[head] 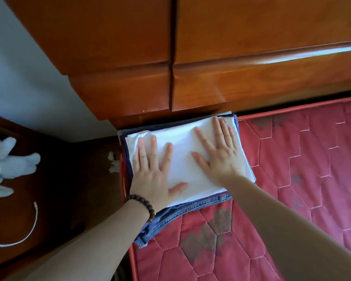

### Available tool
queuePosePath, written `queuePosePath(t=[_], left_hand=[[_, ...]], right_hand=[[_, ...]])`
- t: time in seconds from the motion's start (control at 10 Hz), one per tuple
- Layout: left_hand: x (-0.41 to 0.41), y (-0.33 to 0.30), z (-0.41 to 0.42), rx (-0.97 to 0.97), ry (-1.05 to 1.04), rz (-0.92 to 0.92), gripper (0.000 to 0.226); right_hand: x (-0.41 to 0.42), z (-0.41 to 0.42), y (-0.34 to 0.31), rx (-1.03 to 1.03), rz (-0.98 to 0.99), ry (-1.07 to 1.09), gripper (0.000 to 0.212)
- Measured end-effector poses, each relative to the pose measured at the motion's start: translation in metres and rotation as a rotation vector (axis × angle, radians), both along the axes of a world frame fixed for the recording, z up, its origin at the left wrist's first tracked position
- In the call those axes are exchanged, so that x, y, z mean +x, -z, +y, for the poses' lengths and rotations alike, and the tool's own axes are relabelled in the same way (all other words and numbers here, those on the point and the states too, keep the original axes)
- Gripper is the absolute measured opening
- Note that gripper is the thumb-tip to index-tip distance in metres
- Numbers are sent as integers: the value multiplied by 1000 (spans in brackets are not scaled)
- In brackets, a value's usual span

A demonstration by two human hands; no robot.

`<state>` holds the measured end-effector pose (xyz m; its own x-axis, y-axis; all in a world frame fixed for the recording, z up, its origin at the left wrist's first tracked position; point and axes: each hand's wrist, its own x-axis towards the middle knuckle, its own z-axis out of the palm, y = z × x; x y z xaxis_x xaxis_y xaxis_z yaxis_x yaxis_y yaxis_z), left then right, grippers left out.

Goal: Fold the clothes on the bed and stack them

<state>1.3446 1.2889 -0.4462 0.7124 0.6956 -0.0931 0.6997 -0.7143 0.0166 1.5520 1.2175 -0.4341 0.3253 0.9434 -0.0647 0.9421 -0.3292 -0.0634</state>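
A folded white garment [183, 159] lies on top of a stack at the bed's head-end left corner. Under it are folded blue jeans [170, 218], whose waistband sticks out toward me, and a dark blue layer showing at the stack's left edge. My left hand [153, 175] presses flat on the white garment's left part, fingers straight and spread, a beaded bracelet on its wrist. My right hand [219, 151] presses flat on the right part, fingers spread toward the headboard.
The red quilted mattress [292, 179] stretches to the right. A wooden headboard [211, 57] rises just behind the stack. Left of the bed stands a dark wooden nightstand [49, 199] with a white plush toy [8, 163] and a white cable [31, 228]. Crumpled tissue [114, 165] lies beside the mattress.
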Motion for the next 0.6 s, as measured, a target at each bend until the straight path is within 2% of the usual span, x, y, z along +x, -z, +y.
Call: queuePosePath(t=[0.2, 0.4, 0.6], left_hand=[[4, 15, 6, -18, -5, -36, 105], [1, 9, 5, -50, -7, -62, 102], [-24, -36, 0, -148, -26, -6, 92]], right_hand=[[5, 2, 6, 148, 127, 23, 57], [-5, 0, -3, 66, 8, 127, 59], [-26, -38, -42, -3, 64, 252, 63]])
